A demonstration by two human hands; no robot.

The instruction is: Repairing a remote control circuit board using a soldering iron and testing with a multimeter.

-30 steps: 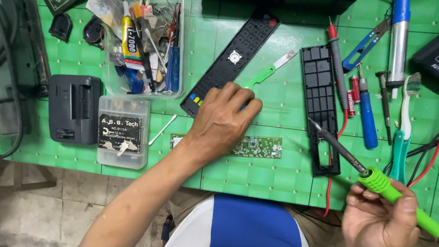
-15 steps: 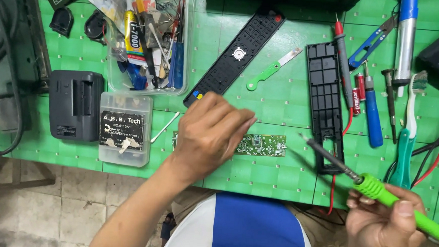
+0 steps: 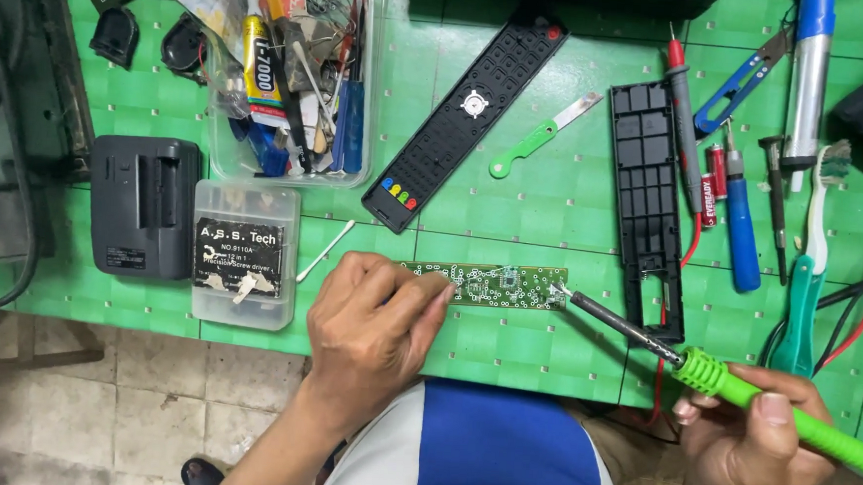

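We have the green circuit board (image 3: 493, 285) lying flat on the table (image 3: 544, 357), between our two hands, stripped out of its remote. The left hand (image 3: 373, 333) rests curled over the board's left end, fingertips pressing it down rather than gripping it. The right hand (image 3: 751, 441) is closed around the green handle of the soldering iron (image 3: 729, 381), and the iron's tip sits at the board's right end; whether it actually touches a joint is hard to tell from this height.

As for progress, the opening-up looks done: the remote's front shell (image 3: 468, 116) lies beyond the left hand with its coloured buttons showing, and the black back shell (image 3: 645, 209) lies beyond the iron. The soldering itself appears to be in hand, and putting the remote together is plainly left.

Against the earlier frames, the left hand has come back toward us from the front shell and settled on the board, and the iron's tip has swung in from over the back shell to the board's end.

Left of the left hand sit a clear screwdriver-set box (image 3: 244, 252) and a cotton swab (image 3: 325, 250).
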